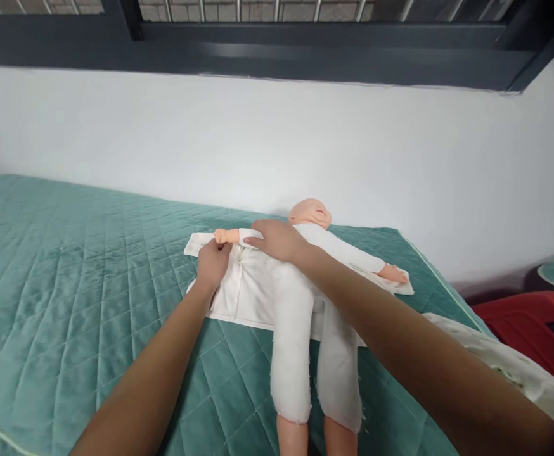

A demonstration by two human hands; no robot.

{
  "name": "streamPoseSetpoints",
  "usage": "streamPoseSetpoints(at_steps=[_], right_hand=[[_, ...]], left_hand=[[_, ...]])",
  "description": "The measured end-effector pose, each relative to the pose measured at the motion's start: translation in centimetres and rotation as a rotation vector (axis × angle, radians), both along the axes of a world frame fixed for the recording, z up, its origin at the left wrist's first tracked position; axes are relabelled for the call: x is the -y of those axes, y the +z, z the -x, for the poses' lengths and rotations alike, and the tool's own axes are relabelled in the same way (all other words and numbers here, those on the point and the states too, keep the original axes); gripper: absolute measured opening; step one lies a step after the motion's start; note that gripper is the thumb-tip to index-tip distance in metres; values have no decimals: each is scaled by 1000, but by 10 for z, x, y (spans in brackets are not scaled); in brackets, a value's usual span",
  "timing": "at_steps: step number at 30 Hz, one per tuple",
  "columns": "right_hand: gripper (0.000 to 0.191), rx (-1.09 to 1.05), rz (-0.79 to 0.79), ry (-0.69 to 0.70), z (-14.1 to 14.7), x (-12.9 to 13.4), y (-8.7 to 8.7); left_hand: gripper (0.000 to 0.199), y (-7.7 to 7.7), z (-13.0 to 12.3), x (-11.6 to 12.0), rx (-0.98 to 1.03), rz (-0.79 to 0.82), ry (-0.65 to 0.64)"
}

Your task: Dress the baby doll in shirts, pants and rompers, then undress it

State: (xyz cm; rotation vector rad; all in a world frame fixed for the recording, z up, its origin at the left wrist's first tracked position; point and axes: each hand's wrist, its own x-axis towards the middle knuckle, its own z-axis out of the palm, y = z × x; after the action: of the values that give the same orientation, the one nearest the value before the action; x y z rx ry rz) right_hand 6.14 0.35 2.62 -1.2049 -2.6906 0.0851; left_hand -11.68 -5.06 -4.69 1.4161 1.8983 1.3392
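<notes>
A baby doll [292, 342] with a white cloth body lies on its back, its arms spread to both sides. Beneath its trunk and arms is a spread white baby shirt [246, 294], one sleeve end showing past the doll's hand on the left. My left hand [213, 263] is closed, its fingers pinching the shirt's cloth just below that doll hand; the fingertips are partly hidden. Across the doll's upper arm and chest lies my right hand [277, 239], thumb and fingers around the arm on the left side. The doll's other arm rests over the shirt's right sleeve.
A green quilted cover [91, 253] lies under everything and meets the white wall [201, 139] behind the doll. At the right edge lie a white patterned cloth [505, 361] and a red case [534, 323]. A dark window frame [305, 54] runs above.
</notes>
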Motion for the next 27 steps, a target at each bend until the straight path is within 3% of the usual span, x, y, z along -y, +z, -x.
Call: streamPoseSetpoints(at_steps=[4,9,12,17,19,21,23,25,27], right_hand=[[48,67,2,18,-4,5,4],[41,205,-14,-55,-8,8,8],[41,247,-26,-91,-6,10,6],[33,246,-40,-86,4,9,-7],[31,243,-40,-87,8,7,-9],[32,200,-44,-76,8,7,-7],[33,85,-51,-61,0,9,-1],[33,-128,-66,-83,-17,16,6],[32,-392,-112,-173,-45,27,8]], left_hand=[[21,2,5,1,236,-57,-33],[14,3,8,1,410,-31,59],[14,3,0,4,223,-90,54],[19,3,-22,12,-227,-102,-316],[21,3,-25,13,-305,-97,-371],[25,2,-22,12,-333,-107,-277],[27,0,-16,10,-375,-117,-96],[26,-2,-9,9,-451,-89,51],[28,-3,-5,9,-527,-26,98]])
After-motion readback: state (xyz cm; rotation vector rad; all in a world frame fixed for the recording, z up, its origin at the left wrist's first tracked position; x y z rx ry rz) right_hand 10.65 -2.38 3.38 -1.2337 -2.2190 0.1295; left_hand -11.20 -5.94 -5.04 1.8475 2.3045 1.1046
